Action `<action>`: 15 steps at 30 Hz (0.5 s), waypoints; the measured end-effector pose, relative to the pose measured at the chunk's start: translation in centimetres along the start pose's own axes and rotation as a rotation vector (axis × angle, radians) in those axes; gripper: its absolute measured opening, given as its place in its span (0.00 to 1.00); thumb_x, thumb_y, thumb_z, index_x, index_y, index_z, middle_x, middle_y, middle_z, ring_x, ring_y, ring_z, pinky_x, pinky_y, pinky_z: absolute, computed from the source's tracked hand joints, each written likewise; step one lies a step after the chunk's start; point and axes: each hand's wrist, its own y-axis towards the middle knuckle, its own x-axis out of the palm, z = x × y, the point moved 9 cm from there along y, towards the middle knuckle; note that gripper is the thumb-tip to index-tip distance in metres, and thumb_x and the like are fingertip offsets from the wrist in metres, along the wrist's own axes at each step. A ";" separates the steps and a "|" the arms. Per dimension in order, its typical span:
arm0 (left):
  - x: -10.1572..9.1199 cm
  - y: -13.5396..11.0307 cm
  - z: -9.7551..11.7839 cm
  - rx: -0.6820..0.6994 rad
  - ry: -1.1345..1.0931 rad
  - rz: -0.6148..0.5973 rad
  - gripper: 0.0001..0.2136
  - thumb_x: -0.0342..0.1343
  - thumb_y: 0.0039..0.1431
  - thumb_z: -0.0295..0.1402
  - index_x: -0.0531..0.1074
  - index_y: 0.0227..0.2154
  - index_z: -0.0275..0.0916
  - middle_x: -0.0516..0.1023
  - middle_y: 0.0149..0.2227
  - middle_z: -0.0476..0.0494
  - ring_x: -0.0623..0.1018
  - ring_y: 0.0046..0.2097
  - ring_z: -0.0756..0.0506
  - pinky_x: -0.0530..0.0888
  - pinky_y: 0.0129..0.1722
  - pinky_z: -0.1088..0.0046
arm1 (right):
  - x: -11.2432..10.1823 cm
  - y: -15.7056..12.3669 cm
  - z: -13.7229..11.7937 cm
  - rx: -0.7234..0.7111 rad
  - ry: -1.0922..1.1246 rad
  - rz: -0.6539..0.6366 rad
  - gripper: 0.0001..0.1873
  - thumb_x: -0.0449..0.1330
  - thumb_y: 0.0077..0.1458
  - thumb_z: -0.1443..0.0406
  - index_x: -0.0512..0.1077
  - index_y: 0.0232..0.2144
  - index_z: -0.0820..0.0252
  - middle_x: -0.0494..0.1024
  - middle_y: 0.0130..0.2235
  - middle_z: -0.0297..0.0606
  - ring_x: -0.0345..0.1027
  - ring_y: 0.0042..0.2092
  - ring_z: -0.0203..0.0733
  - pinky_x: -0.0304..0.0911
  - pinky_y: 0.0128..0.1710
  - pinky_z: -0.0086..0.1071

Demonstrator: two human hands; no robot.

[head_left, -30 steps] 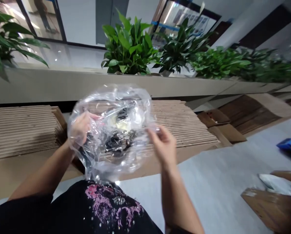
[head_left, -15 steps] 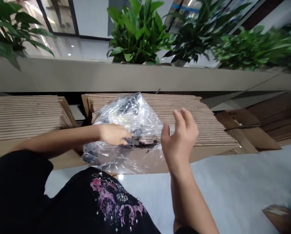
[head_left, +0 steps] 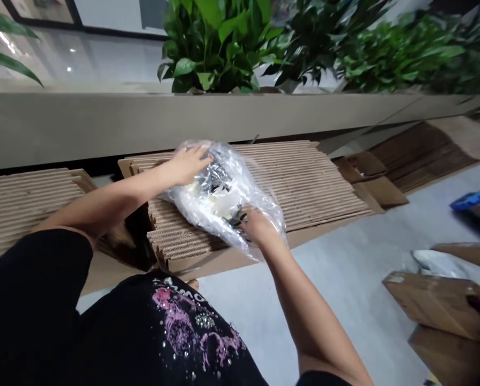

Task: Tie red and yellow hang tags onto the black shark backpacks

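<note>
A crumpled clear plastic bag (head_left: pixel 229 185) lies on a row of upright flattened cardboard (head_left: pixel 300 182). Black and pale yellowish contents show through it, too obscured by glare to name. My left hand (head_left: pixel 189 163) rests on the bag's upper left side, fingers stretched out and slightly apart over the plastic. At the lower right of the bag, my right hand (head_left: pixel 256 225) has its fingers curled around a small dark item (head_left: pixel 237 217); its kind cannot be made out. Plastic surrounds this hand, and whether it is inside the bag or pressing from outside is unclear.
A second cardboard stack (head_left: pixel 26 206) stands at left, across a dark gap. Behind runs a beige ledge (head_left: pixel 103 126) with leafy plants (head_left: pixel 223 43). More cardboard (head_left: pixel 416 155) leans at right. Brown boxes (head_left: pixel 441 300) and a blue object (head_left: pixel 471 199) sit on the grey floor (head_left: pixel 344 279).
My left hand has moved up to the bag's upper left. My right hand, open and raised before, has come down onto the bag with fingers curled. The bag is bunched up higher; the view has shifted right.
</note>
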 end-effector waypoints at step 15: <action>2.0 0.5 -1.6 0.039 -0.192 0.052 0.46 0.59 0.56 0.30 0.37 0.71 0.39 0.26 0.73 0.30 0.41 0.72 0.26 0.46 0.68 0.45 | -5.4 3.3 -11.4 -0.281 -0.224 0.085 0.16 0.46 0.64 0.71 0.73 0.45 0.62 0.78 0.36 0.44 0.72 0.39 0.47 0.63 0.38 0.35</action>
